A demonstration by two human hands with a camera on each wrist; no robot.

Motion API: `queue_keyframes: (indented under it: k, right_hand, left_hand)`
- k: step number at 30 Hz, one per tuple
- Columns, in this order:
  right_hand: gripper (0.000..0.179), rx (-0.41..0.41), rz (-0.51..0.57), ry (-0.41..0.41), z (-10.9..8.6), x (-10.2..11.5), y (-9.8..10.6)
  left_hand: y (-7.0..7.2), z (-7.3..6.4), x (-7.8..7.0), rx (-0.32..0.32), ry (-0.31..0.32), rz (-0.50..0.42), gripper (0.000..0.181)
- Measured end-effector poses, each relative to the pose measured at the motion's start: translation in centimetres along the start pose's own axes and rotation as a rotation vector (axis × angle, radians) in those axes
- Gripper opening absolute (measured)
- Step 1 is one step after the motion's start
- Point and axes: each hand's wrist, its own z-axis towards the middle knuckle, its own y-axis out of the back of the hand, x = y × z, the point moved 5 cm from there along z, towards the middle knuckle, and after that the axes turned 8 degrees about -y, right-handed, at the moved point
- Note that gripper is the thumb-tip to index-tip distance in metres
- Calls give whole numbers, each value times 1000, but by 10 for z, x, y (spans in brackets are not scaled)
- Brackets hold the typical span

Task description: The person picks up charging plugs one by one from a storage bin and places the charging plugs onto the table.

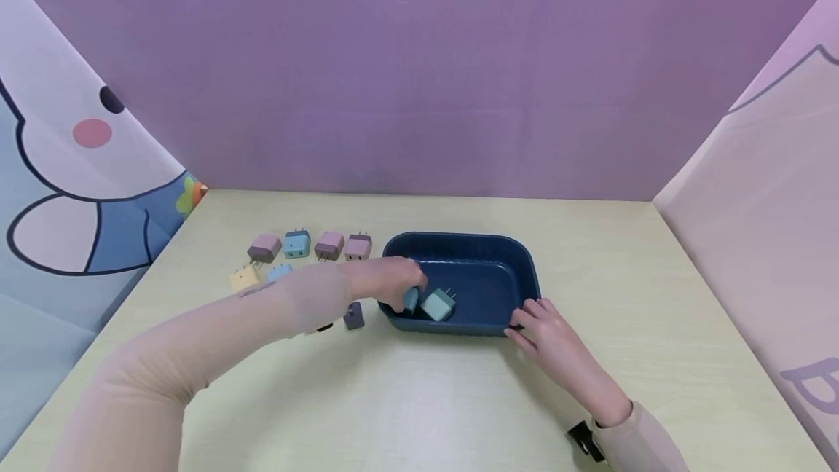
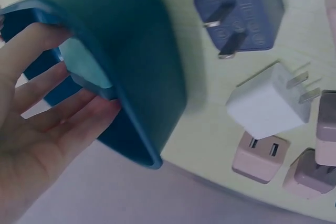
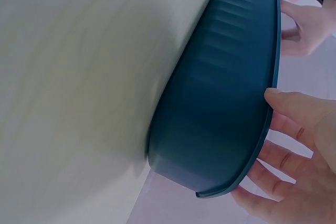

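A dark blue rectangular tray (image 1: 488, 286) stands on the table. Inside its left end, my left hand (image 1: 390, 280) pinches a teal charger plug (image 1: 411, 299) between thumb and fingers, low behind the rim. The left wrist view shows this plug (image 2: 86, 66) as pale teal with a darker blue end, partly covered by the fingers. Just right of it, a second teal charger plug (image 1: 438, 305) lies in the tray, prongs pointing up and right. My right hand (image 1: 553, 344) grips the tray's near right corner, thumb against the outer rim and fingers over it.
Left of the tray lie several charger plugs, including a pink and mauve one (image 1: 265, 247), a blue one (image 1: 297, 244), a yellow one (image 1: 245, 278) and a dark purple one (image 1: 354, 316). A white plug (image 2: 268, 100) shows in the left wrist view. My left forearm covers part of this group.
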Motion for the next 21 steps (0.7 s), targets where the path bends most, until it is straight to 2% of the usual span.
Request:
queue_keyframes:
  k: [12, 21]
  right_hand:
    - [17, -4, 6, 5, 0, 0, 0]
    - [16, 13, 1, -11, 0, -1, 0]
  left_hand:
    - [13, -12, -6, -69, 23, -18, 40]
    - [18, -25, -8, -102, 36, -33, 44]
